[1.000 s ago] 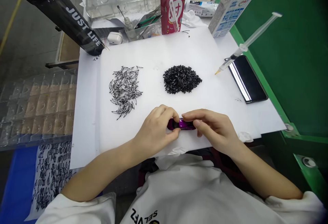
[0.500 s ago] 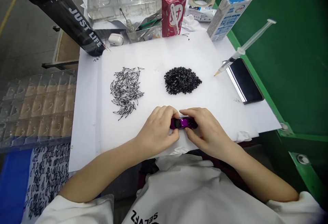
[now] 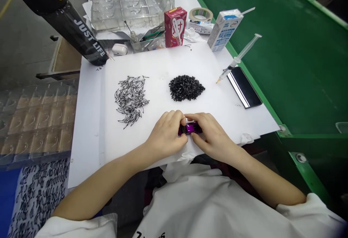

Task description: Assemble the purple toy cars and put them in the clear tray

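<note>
A small purple toy car (image 3: 190,128) is held between my two hands at the near side of the white board (image 3: 157,64). My left hand (image 3: 167,131) has its thumb and fingers closed round the car's left end, partly hiding it. At the right end, the fingers and thumb of my right hand (image 3: 210,132) grip the sides. Beyond the hands lies a heap of small shiny black pieces (image 3: 186,87). To its left are thin black loop-shaped parts (image 3: 131,98), spread in a loose pile.
A syringe (image 3: 237,59) leans over a phone (image 3: 244,86) on the right. Along the back stand a red drink box (image 3: 175,27), a white carton (image 3: 225,29), a tape roll (image 3: 201,14), an earbud case (image 3: 119,49) and clear trays (image 3: 130,2). A black bottle (image 3: 73,24) tilts at the left.
The camera view has shifted, so the table things appear lower at the back and further left. Both hands still hold the toy car, and the left hand now covers slightly more of its end.
</note>
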Motion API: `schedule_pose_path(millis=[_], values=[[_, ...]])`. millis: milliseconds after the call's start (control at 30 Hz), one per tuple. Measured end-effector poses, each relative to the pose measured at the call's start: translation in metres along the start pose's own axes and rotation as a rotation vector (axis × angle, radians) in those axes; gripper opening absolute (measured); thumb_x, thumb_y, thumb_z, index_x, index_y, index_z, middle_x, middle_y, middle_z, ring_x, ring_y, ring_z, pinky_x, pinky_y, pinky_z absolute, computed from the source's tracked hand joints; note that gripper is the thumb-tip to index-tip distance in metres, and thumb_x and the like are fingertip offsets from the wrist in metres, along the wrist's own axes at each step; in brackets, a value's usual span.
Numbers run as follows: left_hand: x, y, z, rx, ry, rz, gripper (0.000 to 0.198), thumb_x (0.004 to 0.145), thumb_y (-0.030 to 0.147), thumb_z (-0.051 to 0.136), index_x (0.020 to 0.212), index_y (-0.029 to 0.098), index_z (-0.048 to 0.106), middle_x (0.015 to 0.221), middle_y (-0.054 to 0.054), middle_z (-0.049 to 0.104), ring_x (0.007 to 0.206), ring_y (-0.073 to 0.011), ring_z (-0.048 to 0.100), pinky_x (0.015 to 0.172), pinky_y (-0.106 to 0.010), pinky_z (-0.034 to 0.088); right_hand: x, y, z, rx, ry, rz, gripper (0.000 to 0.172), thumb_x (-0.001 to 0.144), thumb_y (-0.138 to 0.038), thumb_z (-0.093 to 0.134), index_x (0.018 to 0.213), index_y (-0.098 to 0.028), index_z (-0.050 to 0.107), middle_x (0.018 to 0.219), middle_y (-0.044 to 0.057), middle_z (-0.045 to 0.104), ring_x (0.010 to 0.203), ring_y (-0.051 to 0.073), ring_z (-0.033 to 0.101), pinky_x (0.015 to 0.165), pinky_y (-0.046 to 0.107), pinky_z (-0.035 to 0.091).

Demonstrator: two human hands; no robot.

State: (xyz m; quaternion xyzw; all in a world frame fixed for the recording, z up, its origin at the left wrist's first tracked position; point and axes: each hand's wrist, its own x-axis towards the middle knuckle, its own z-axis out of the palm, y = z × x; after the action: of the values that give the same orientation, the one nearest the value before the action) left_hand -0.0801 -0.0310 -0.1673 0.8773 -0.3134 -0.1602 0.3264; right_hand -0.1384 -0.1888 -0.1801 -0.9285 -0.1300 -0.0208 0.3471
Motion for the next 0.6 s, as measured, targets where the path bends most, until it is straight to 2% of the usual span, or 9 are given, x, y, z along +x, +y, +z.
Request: schedule_pose_path(millis=[133, 267, 400, 467, 600], values=[[-0.002, -0.005, -0.006, -0.047, -0.05, 0.042, 0.018, 0.066, 0.012, 0.048, 0.077, 0.021, 0.037, 0.082, -0.001, 0.048, 0.079, -0.0194, 0.045, 0.07, -0.035, 0.041, -0.008, 0.004, -0.005, -0.004, 0.009, -0.028, 0.043, 0.081, -0.015, 0.048, 0.122, -0.019, 0.039, 0.11, 0.008, 0.053, 0.101, 0.021, 0.048, 0.087, 0.039, 0.043], [-0.003, -0.011, -0.016, -0.147, -0.139, 0.021, 0.023, 0.067, 0.017, 0.05, 0.087, 0.022, 0.04, 0.091, -0.003, 0.052, 0.086, -0.0202, 0.051, 0.07, -0.034, 0.044, -0.013, 0.008, -0.015, 0.007, -0.064, -0.014, 0.046, 0.082, -0.018, 0.048, 0.126, -0.023, 0.036, 0.116, 0.008, 0.051, 0.104, 0.021, 0.049, 0.086, 0.04, 0.046], [-0.001, -0.015, -0.019, -0.206, -0.083, -0.079, 0.022, 0.074, 0.016, 0.042, 0.094, 0.023, 0.041, 0.1, -0.004, 0.055, 0.09, -0.0187, 0.056, 0.074, -0.035, 0.047, -0.012, 0.009, -0.017, -0.035, 0.002, -0.052, 0.038, 0.083, -0.018, 0.048, 0.12, -0.02, 0.042, 0.108, 0.009, 0.057, 0.099, 0.021, 0.053, 0.083, 0.04, 0.048], [-0.003, -0.016, -0.02, -0.206, -0.058, -0.064, 0.02, 0.077, 0.017, 0.039, 0.096, 0.022, 0.042, 0.101, -0.005, 0.056, 0.09, -0.0186, 0.058, 0.078, -0.037, 0.047, -0.016, 0.005, -0.02, -0.098, 0.039, -0.067, 0.036, 0.081, -0.019, 0.049, 0.117, -0.016, 0.046, 0.103, 0.01, 0.059, 0.095, 0.022, 0.055, 0.083, 0.042, 0.047], [-0.006, -0.023, -0.022, -0.175, -0.044, -0.001, 0.02, 0.083, 0.032, 0.041, 0.099, 0.021, 0.045, 0.104, -0.009, 0.058, 0.095, -0.0222, 0.059, 0.082, -0.04, 0.048, -0.051, -0.011, -0.046, -0.194, 0.05, 0.047, 0.037, 0.076, -0.022, 0.051, 0.113, -0.013, 0.052, 0.093, 0.009, 0.063, 0.088, 0.022, 0.056, 0.085, 0.039, 0.046]])
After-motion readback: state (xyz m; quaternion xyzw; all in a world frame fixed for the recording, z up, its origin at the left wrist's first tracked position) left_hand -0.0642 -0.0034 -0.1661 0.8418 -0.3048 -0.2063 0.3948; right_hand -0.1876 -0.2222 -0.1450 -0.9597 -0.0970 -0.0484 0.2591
